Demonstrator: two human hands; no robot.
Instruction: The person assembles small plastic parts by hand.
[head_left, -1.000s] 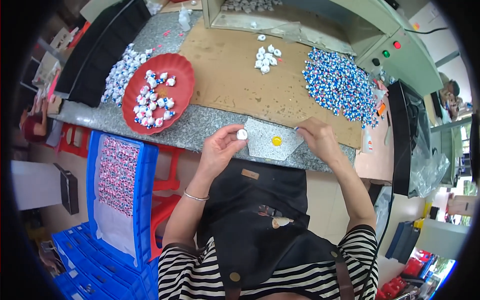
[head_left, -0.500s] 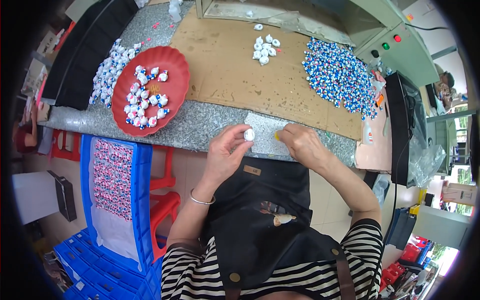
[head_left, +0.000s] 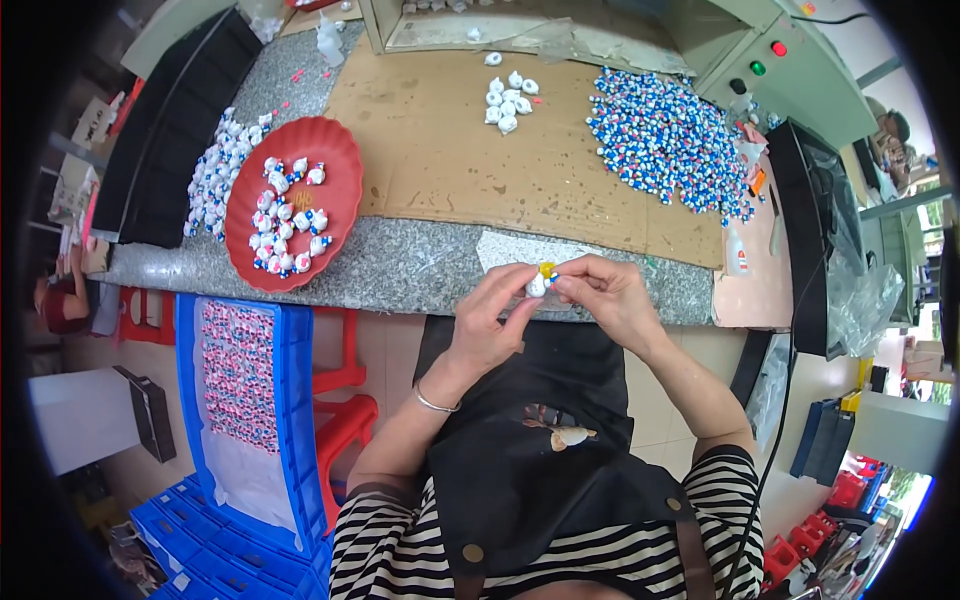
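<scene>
1. A small white figurine point(head_left: 537, 285) is pinched between the fingertips of the left hand point(head_left: 490, 325) and the right hand point(head_left: 605, 295), just over the near edge of the grey stone worktop point(head_left: 420, 265).
2. A small yellow piece point(head_left: 547, 268) is seen at the top of the figurine, touched by the right fingers; which hand bears most of the hold cannot be told.
3. A pale sheet point(head_left: 510, 248) is laid on the worktop just behind the hands.
4. A red tray point(head_left: 340, 160) of white figurines is set well to the left, with a loose heap point(head_left: 212, 170) beside it.
5. A brown cardboard sheet point(head_left: 450, 150) is spread further back, carrying a small white cluster point(head_left: 508, 100) and a large blue-and-white pile point(head_left: 670, 140).
6. A blue crate point(head_left: 290, 400) stands below the worktop on the left.
7. Nothing is placed between the hands and the trays.
</scene>
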